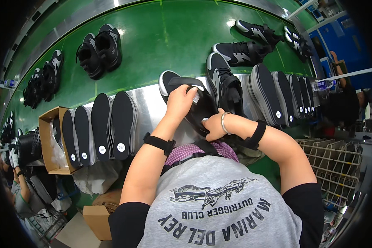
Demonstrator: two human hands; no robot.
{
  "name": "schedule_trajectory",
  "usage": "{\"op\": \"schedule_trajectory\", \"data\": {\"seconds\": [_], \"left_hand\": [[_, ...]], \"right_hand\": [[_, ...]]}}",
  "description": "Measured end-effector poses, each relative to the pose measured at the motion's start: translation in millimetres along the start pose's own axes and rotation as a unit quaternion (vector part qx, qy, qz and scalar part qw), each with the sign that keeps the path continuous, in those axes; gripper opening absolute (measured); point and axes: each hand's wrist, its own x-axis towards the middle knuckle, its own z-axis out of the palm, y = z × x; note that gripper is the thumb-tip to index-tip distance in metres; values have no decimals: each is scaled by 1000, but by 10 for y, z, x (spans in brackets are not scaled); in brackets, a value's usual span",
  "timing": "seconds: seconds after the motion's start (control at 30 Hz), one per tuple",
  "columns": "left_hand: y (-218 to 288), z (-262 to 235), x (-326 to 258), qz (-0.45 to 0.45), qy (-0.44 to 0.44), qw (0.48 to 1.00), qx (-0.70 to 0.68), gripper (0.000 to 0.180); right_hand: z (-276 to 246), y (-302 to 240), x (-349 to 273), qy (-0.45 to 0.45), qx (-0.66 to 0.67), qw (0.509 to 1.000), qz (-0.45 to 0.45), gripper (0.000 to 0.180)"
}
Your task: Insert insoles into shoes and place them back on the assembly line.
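Over the steel strip's [149, 98] middle, I see a black shoe [195, 117]; the left hand [181, 101] grips its upper, the right hand [216, 125] its heel end, apparently steadying the opening. Along the strip, insole stacks [123, 122] stand upright, presumably for easy reach.

Left hand [180, 102] and right hand [215, 125] hold a black shoe [201, 110] (insoles [101, 124] nearby).
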Motion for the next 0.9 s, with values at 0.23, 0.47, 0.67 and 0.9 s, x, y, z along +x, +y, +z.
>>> {"op": "schedule_trajectory", "data": {"seconds": [0.23, 0.47, 0.67, 0.9], "left_hand": [[-57, -49, 23, -57, -89, 992, -66, 22], [58, -110, 10, -77, -119, 980, -139, 27], [410, -473, 78, 92, -7, 980, 174, 17], [955, -238, -425, 11, -284, 957, -64, 29]], "right_hand": [[184, 260, 319, 232, 762, 600, -78, 28], [260, 211, 301, 292, 785, 539, -90, 14], [387, 399, -139, 282, 765, 516, -261, 14], [345, 358, -351, 340, 678, 588, -281, 20]]}}
